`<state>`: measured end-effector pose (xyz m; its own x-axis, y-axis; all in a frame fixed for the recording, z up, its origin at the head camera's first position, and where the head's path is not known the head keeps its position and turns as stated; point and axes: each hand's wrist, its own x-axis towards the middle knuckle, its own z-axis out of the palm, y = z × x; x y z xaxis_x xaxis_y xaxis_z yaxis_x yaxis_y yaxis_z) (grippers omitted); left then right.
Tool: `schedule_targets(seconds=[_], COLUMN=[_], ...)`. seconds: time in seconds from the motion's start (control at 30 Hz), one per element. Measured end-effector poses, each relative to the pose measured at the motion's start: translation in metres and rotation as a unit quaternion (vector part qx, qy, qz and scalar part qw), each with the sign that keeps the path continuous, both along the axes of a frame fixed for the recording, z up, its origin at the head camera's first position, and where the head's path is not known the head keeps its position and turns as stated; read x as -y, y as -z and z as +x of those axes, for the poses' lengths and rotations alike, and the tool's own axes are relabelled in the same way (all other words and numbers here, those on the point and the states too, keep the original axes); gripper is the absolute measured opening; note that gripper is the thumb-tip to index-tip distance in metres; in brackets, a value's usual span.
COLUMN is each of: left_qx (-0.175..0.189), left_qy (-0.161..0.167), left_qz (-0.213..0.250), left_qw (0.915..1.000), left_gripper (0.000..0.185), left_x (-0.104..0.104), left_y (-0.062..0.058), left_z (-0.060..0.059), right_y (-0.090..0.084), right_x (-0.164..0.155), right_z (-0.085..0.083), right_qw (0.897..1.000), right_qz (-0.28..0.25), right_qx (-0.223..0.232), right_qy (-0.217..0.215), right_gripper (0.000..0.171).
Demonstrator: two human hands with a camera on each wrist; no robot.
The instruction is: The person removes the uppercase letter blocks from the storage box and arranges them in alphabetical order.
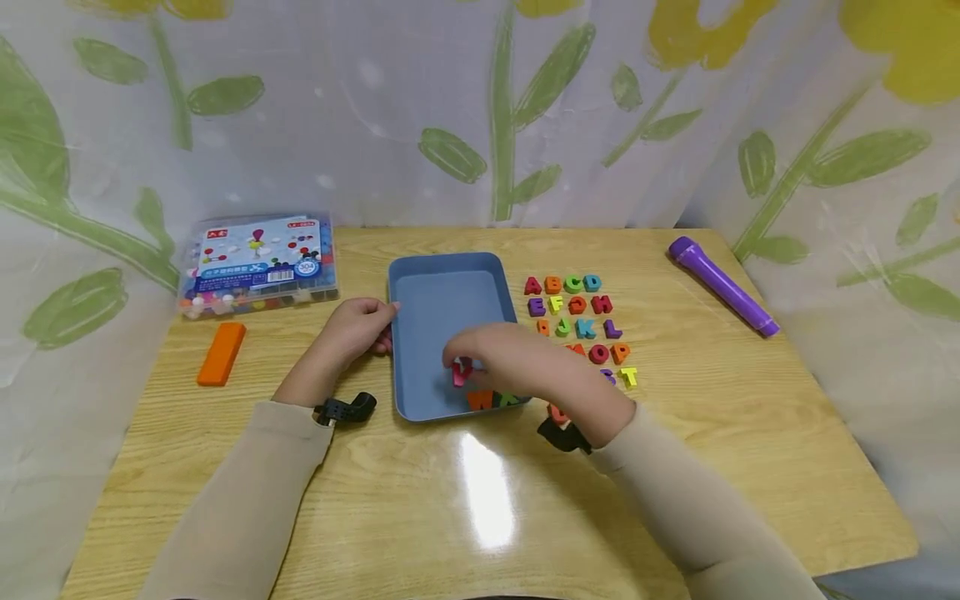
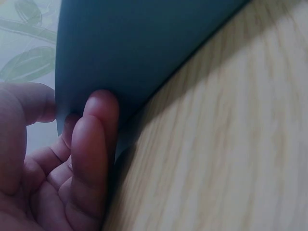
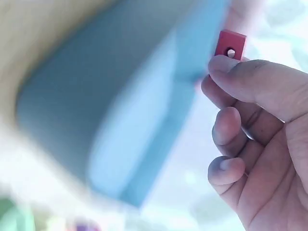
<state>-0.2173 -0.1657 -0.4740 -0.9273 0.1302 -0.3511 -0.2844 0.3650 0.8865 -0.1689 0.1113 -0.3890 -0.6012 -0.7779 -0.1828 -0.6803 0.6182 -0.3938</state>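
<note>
A blue-grey tray [image 1: 442, 312] lies on the table. My left hand [image 1: 358, 323] pinches its left rim; in the left wrist view, the fingers [image 2: 89, 159] press against the outside of the tray wall [image 2: 130, 48]. Over the tray's lower right part, my right hand [image 1: 510, 358] holds a small red letter block [image 1: 461, 373] between thumb and fingertips. That block [image 3: 231, 44] shows a round hole in the right wrist view. Below the hand, an orange letter [image 1: 480, 401] and a green letter [image 1: 507, 400] lie inside the tray near its front edge.
Rows of coloured letters [image 1: 577, 306] lie right of the tray, some hidden by my right arm. A purple microphone-shaped toy [image 1: 723, 286] lies at far right. A clear box of colourful pieces [image 1: 258, 265] and an orange block [image 1: 222, 354] are at left.
</note>
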Motion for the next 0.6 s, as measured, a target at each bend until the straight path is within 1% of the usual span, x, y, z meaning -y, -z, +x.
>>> schedule_targets(seconds=[0.07, 0.13, 0.2, 0.27, 0.37, 0.5, 0.6], left_qx=[0.002, 0.004, 0.005, 0.004, 0.003, 0.003, 0.001], left_qy=[0.002, 0.002, 0.002, 0.002, 0.002, 0.002, 0.000], left_qz=[-0.002, -0.004, -0.007, -0.008, -0.007, -0.008, -0.009], left_qw=[1.0000, 1.0000, 1.0000, 1.0000, 1.0000, 1.0000, 1.0000], left_gripper=[0.045, 0.045, 0.045, 0.045, 0.044, 0.045, 0.045], left_x=[0.001, 0.000, -0.001, -0.001, -0.001, -0.001, -0.003], left_y=[-0.001, -0.001, 0.000, 0.001, 0.001, 0.000, 0.001], left_z=[0.000, 0.000, 0.000, 0.000, 0.000, 0.000, -0.001], right_y=[-0.011, -0.019, -0.024, -0.025, -0.020, -0.008, 0.004], right_x=[-0.021, -0.045, -0.067, -0.088, -0.113, -0.138, -0.151], right_z=[0.002, 0.006, 0.011, 0.018, 0.028, 0.041, 0.048], right_qw=[1.000, 0.998, 0.996, 0.993, 0.990, 0.988, 0.988], right_qz=[-0.018, -0.029, -0.032, -0.029, -0.019, 0.000, 0.009], right_qx=[-0.012, -0.025, -0.036, -0.045, -0.052, -0.055, -0.046], right_qy=[0.020, 0.050, 0.080, 0.107, 0.132, 0.144, 0.145], right_gripper=[0.026, 0.027, 0.029, 0.031, 0.034, 0.033, 0.031])
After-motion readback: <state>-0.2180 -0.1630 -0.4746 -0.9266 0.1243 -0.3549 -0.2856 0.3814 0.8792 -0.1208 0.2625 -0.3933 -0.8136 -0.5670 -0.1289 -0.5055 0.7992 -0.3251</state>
